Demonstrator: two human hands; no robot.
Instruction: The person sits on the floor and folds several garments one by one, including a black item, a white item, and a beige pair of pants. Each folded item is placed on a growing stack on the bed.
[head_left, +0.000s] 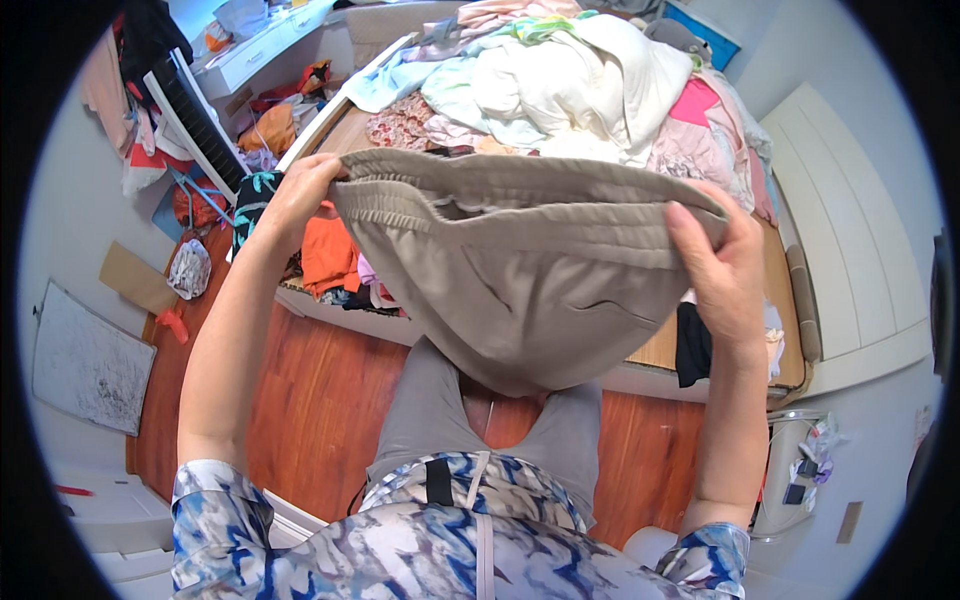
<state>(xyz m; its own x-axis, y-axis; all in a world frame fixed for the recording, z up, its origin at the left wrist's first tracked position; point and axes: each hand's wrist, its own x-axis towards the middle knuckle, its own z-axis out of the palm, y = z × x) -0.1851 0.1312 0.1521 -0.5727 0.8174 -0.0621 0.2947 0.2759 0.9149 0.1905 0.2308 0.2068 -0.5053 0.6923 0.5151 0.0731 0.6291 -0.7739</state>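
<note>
A pair of khaki elastic-waist trousers (517, 300) is stretched out in front of me, its waistband uppermost and partly gaping. My left hand (307, 191) grips one end of the waistband. At the other end, my right hand (720, 262) pinches the band with the thumb on the near side. The lower part of the garment hangs over my knees, and its legs are hidden from view. Behind it, an orange cloth (328, 259) and a floral cloth (401, 124) lie on the bed. A black cloth (693, 345) hangs over the bed's edge, below my right hand.
A large heap of white bedding (570, 82) covers the far part of the bed. The white headboard (847, 240) stands at the right. Bags and a whiteboard (94, 360) are at the left. A metal-framed chair (787, 480) stands at the lower right.
</note>
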